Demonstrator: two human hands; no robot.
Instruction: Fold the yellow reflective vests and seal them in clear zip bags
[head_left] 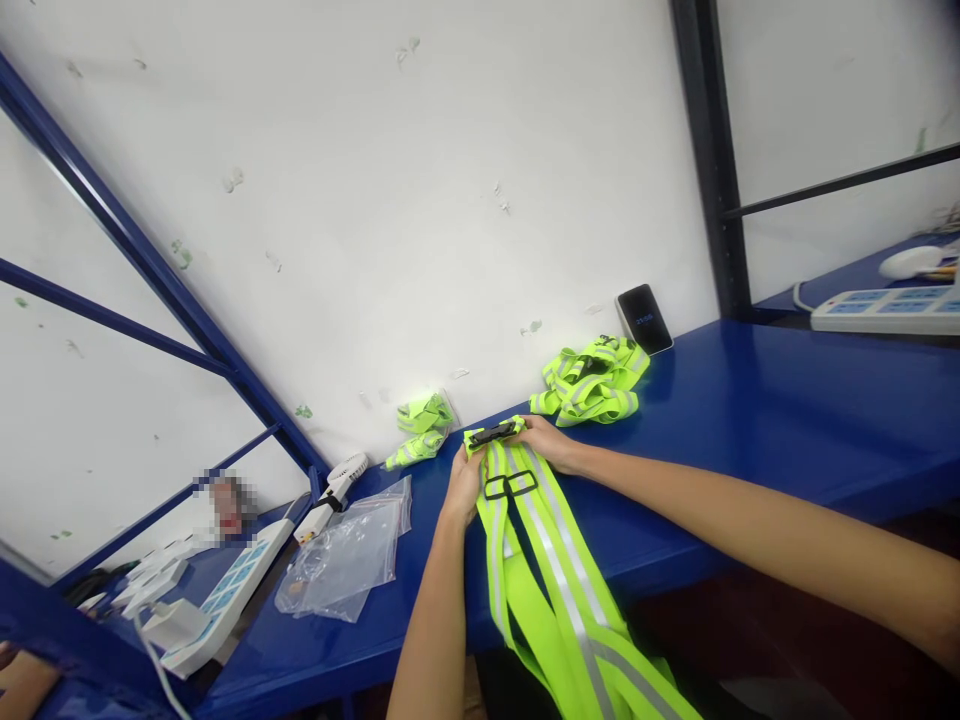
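A neon-yellow reflective vest made of straps (pixel 559 560) hangs from both my hands over the front edge of the blue table. Its top end carries a black buckle (pixel 493 434), with two black strap sliders (pixel 511 484) just below. My left hand (pixel 466 482) is closed on the left side of the strap end. On the other side, my right hand (pixel 546 442) grips the strap end by its right corner. Parts of the fingers of both hands are hidden behind the straps. The lower part of the vest drops out of the picture.
A heap of yellow reflective straps (pixel 592 380) lies by a propped phone (pixel 645 319). Bagged yellow straps (pixel 421 428) rest against the wall. Clear plastic bags (pixel 349 555), a small white fan (pixel 334 495) and a power strip (pixel 229 600) are at left. Another person's arm (pixel 28 685) shows lower left.
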